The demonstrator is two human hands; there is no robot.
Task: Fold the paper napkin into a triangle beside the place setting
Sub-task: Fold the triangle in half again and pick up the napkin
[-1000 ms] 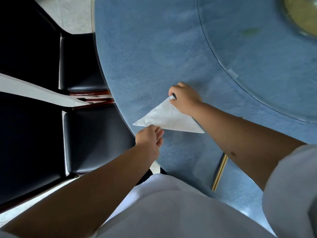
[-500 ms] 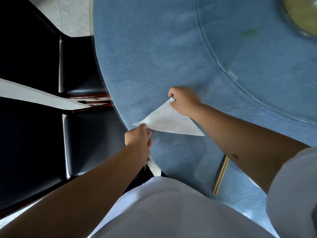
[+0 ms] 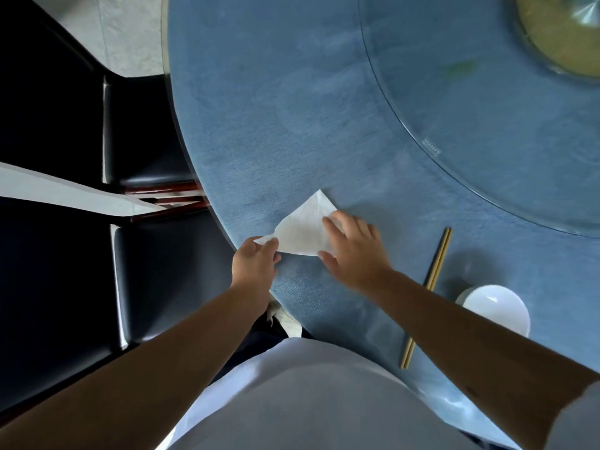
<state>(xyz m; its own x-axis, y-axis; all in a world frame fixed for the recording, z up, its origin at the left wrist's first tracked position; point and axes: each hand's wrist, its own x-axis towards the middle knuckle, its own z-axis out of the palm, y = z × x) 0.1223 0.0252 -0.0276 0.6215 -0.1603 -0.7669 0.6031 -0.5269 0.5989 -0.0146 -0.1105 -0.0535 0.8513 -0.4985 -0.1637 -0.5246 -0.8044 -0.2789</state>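
1. Your left hand (image 3: 256,259) pinches the napkin (image 3: 303,228)'s near-left corner at the tabletop (image 3: 276,102) edge.
2. Your right hand (image 3: 355,250) lies flat, fingers spread, on the napkin.
3. The white bowl (image 3: 495,308) beside the chopsticks (image 3: 431,282) looks empty.

White folded napkin (image 3: 302,227), flat

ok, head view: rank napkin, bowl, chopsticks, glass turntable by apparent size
1. Glass turntable, largest, partly out of frame.
2. Napkin and bowl: look alike, both partly hidden, not ranked.
3. Chopsticks: long but thinnest, smallest area.
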